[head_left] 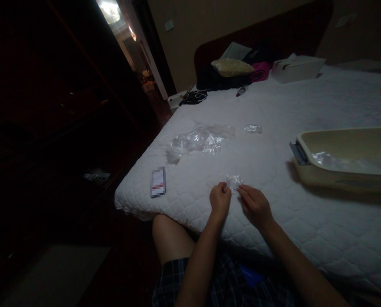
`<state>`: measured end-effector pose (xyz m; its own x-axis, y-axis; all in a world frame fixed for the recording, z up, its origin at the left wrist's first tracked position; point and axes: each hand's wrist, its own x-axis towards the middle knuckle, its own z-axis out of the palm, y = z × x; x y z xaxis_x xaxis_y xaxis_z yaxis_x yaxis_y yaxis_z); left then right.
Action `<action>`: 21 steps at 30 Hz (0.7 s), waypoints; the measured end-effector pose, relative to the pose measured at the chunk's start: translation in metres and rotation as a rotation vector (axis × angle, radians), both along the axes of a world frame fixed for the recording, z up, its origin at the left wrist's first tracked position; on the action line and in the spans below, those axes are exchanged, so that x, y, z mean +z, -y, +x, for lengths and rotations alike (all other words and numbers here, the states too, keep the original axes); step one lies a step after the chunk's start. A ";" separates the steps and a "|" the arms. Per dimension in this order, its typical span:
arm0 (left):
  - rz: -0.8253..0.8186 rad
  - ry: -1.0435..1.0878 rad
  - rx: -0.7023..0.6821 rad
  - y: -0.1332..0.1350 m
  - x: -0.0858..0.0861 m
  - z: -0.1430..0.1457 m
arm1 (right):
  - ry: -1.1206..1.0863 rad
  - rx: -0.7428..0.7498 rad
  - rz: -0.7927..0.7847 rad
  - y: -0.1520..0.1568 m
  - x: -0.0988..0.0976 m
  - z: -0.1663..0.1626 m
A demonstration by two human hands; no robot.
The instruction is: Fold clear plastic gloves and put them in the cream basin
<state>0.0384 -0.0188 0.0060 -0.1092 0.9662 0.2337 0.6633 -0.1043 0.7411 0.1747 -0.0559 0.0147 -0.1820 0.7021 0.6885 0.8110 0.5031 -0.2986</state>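
Between my two hands, just over the bed, is a small clear plastic bag (234, 181), crinkled and shiny. My left hand (220, 200) is closed, thumb and fingers pinching the bag's left edge. With fingertips pressed together, my right hand (256, 205) grips its right side. A larger crumpled clear plastic sheet (198, 140) lies spread on the bed beyond my hands, and a small folded piece of clear plastic (252, 128) rests to the right of it.
A cream plastic bin (321, 177) with clear plastic inside stands on the quilted white bed (273, 157) at right. A phone-like object (158, 182) lies near the left edge. Farther back are a white box (297, 68), a pillow (231, 67) and a pink roll (260, 71).
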 end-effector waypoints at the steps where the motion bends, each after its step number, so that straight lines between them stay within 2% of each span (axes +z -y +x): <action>1: 0.000 0.002 -0.003 0.000 0.000 0.000 | 0.036 0.035 -0.015 0.000 -0.001 -0.001; 3: 0.003 0.000 -0.005 0.000 -0.001 0.000 | 0.085 0.054 -0.061 -0.001 -0.004 -0.003; 8: 0.031 -0.007 0.015 0.003 -0.001 0.000 | 0.115 -0.027 -0.176 -0.008 -0.012 -0.004; 13: 0.043 0.052 0.034 0.004 0.000 0.001 | 0.167 0.003 -0.191 -0.009 -0.013 -0.003; 21: 0.029 0.034 0.038 0.003 0.000 0.001 | 0.162 0.016 -0.215 -0.009 -0.011 -0.004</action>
